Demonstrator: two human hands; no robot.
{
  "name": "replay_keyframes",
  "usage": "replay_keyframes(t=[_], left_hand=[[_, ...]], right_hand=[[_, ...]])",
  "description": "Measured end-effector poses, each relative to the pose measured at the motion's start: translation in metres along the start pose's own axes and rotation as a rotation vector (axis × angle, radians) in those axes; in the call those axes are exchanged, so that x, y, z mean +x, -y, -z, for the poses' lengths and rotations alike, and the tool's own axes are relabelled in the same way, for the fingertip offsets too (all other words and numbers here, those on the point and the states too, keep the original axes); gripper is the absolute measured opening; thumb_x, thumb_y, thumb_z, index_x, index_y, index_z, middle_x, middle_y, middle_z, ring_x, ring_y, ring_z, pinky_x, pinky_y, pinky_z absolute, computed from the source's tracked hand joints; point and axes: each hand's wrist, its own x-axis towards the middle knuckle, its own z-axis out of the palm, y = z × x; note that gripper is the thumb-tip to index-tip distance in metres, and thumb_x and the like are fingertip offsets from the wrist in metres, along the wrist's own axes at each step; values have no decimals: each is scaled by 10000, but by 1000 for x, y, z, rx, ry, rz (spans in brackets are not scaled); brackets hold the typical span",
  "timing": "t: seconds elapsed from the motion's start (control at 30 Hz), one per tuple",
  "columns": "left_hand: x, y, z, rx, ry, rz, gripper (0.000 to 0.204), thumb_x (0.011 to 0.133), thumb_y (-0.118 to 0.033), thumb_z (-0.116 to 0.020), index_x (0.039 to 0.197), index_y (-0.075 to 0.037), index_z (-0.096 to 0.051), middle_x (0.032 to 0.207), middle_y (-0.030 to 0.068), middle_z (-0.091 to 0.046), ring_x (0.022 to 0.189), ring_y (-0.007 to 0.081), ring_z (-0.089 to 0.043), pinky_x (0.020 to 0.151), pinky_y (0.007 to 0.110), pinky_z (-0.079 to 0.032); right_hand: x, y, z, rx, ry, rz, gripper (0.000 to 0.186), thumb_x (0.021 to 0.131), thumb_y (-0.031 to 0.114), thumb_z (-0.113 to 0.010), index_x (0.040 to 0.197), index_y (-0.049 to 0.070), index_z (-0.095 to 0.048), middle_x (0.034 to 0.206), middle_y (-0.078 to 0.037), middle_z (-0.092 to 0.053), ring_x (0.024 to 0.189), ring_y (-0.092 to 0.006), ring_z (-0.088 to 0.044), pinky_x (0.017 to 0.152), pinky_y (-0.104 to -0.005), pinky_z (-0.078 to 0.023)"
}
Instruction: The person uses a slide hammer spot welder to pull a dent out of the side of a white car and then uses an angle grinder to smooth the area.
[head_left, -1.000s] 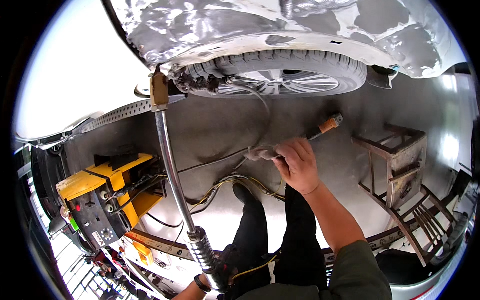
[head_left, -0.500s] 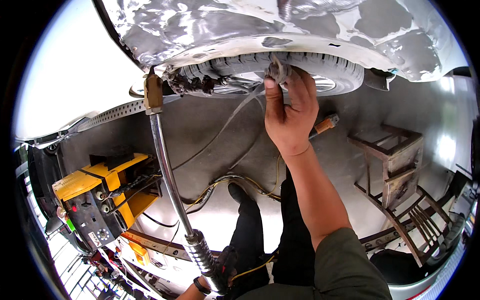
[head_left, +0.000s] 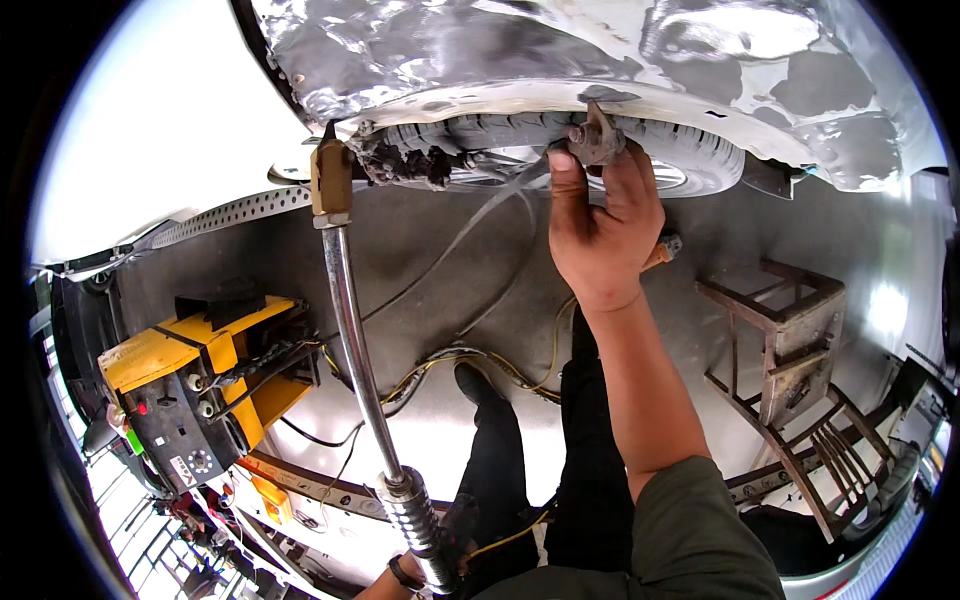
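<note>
My right hand [head_left: 610, 220] pinches a small worn metal clamp [head_left: 598, 145] between thumb and fingers. A flat grey cable trails down from it. The clamp's pointed tip reaches the lip of the wheel arch, at a dark bare patch [head_left: 610, 96]; I cannot tell whether they touch. At the lower edge my left hand [head_left: 458, 545], dark and partly hidden, is closed round the lower end of a long slide-hammer puller [head_left: 362, 350]. The puller's chrome shaft slants up to a brass-coloured head [head_left: 331, 180], whose dark tip is beside the fender's edge.
A white car's fender [head_left: 480, 60], partly ground to bare metal, spans the top above a tire [head_left: 700, 150]. A yellow and black machine [head_left: 180, 390] stands left. Cables [head_left: 420, 370] cross the floor around my feet. A wooden stool [head_left: 800, 350] is at right.
The view has shifted, so car and puller appear farther right. My right hand has brought the clamp's tip closer to the bare patch on the arch lip. My left hand keeps its grip.
</note>
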Motion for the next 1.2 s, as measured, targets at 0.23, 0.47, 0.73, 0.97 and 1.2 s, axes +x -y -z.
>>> replay_keyframes(t=[0.23, 0.47, 0.73, 0.97, 1.2], left_hand=[[2, 7, -8, 128, -30, -49, 458, 943, -400, -621, 1209, -28, -584, 921, 93, -659, 775, 214, -625, 718, 356, -515], [-2, 4, -25, 279, -171, -130, 444, 978, -404, -568, 1228, -37, -571, 987, 126, -682, 839, 232, -662, 710, 377, -550], [6, 3, -48, -9, -158, -163, 458, 947, -432, -589, 1207, -54, -579, 905, 175, -688, 606, 259, -673, 540, 375, -578], [6, 22, -23, -91, -88, -196, 437, 977, -449, -523, 1193, -73, -574, 940, 175, -703, 699, 276, -717, 618, 422, -620], [-15, 35, -40, -23, -118, -250, 416, 1028, -434, -427, 1244, -97, -541, 852, 132, -688, 617, 255, -686, 554, 379, -603]], right_hand=[[2, 6, 5, -23, 44, -41, 158, 845, 88, -734, 986, 71, -665, 1004, -122, -668, 911, -318, -623, 777, -391, -514], [1, 8, 6, -68, 63, -29, 195, 840, 121, -747, 1000, 52, -660, 994, -133, -664, 919, -338, -618, 766, -394, -516], [-65, 62, 35, 371, 286, -418, 482, 895, 223, -690, 1311, 53, -518, 1197, -160, -562, 1039, -284, -563, 767, -380, -515], [-126, 181, 34, 1429, 1220, -1297, 412, 970, 360, -623, 1171, 3, -583, 969, -127, -641, 927, -203, -636, 820, -364, -535], [-45, 186, -2, 1222, 1068, -1304, 282, 966, 282, -621, 1066, 19, -606, 739, -68, -648, 636, -163, -652, 607, -315, -562]])
